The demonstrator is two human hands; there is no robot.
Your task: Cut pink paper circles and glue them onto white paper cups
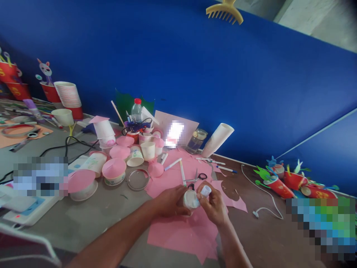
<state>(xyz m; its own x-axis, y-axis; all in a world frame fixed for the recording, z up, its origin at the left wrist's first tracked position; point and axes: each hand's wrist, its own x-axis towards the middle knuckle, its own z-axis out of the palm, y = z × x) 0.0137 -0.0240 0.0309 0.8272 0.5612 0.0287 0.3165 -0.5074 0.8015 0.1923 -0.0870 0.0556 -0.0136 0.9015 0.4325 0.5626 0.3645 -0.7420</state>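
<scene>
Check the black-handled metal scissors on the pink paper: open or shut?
Open. The scissors lie with blades spread apart and black handle loops separated.

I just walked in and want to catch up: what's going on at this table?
Someone is working over pink paper. The left hand holds a small white cup, and the right hand holds a small white cylinder, perhaps a glue stick, close against it. Scissors lie just beyond the hands. Off to the left stand cups with pink paper tops.
</scene>
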